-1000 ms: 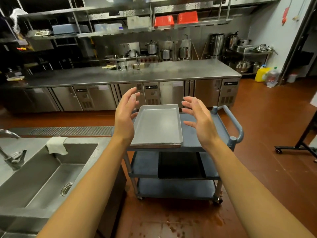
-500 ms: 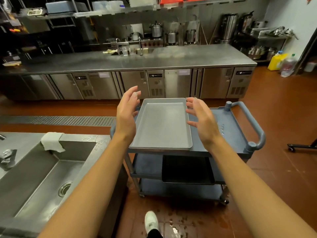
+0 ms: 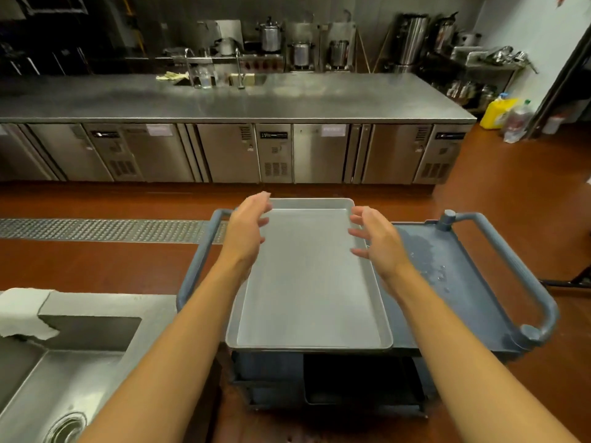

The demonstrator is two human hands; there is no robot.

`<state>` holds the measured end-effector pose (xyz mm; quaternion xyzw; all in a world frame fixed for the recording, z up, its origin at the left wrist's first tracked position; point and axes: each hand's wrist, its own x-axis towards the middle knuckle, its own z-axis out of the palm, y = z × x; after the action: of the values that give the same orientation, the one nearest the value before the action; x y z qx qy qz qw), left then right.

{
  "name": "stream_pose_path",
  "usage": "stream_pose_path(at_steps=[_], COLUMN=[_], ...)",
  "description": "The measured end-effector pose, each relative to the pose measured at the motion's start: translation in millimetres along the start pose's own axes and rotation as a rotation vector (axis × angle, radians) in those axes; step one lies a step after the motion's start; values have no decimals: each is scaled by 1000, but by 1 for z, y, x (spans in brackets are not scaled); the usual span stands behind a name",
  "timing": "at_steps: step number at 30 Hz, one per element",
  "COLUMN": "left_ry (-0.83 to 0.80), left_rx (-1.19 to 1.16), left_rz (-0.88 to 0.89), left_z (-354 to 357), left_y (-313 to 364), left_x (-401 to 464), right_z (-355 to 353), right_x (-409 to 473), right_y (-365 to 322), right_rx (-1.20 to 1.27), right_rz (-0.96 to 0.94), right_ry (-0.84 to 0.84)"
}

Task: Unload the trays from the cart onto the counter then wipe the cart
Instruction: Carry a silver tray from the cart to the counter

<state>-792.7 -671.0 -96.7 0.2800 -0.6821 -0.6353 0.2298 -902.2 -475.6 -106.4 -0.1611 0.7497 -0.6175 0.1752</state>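
Right now a silver tray (image 3: 308, 276) lies on the top shelf of the grey-blue cart (image 3: 447, 270), toward its left side, its near edge at the shelf's front lip; the left hand (image 3: 246, 231) is poised at the tray's left rim with fingers spread and loosely bent, holding nothing; the right hand (image 3: 380, 244) is poised at the right rim, likewise spread and loosely bent; whether either touches the tray I cannot tell; a dark tray (image 3: 361, 382) sits on the shelf below; water beads on the bare top shelf to the right; the steel counter (image 3: 256, 100) runs across the room beyond the cart; a sink (image 3: 48, 378) with a white cloth (image 3: 22, 311) on its rim lies at lower left.
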Motion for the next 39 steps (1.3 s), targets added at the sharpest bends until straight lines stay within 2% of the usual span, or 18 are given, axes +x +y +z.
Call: stream_pose_path(at_steps=[3, 11, 16, 19, 24, 28, 33, 39], left_ry=[-39, -95, -49, -3, 30, 73, 176, 89], left_rx=[57, 82, 79, 172, 396, 328, 308, 314], left_rz=[-76, -477, -639, -674, -617, -680, -677, -775], left_z=[-4, -3, -5, -9, -15, -18, -23, -32], left_y=[-12, -69, -115, -141, -173, -190, -196, -194], left_x=[47, 132, 178, 198, 221, 229, 239, 245], right_z=[11, 11, -8, -21, -41, -44, -43, -41], right_x=[38, 124, 173, 197, 219, 228, 238, 249], right_y=[15, 68, 114, 142, 176, 183, 191, 195], right_rx=[-4, 134, 141, 15, -237, -199, -216, -268], right_rz=[79, 406, 545, 585, 545, 626, 677, 714], right_ry=[23, 19, 52, 89, 109, 143, 134, 124])
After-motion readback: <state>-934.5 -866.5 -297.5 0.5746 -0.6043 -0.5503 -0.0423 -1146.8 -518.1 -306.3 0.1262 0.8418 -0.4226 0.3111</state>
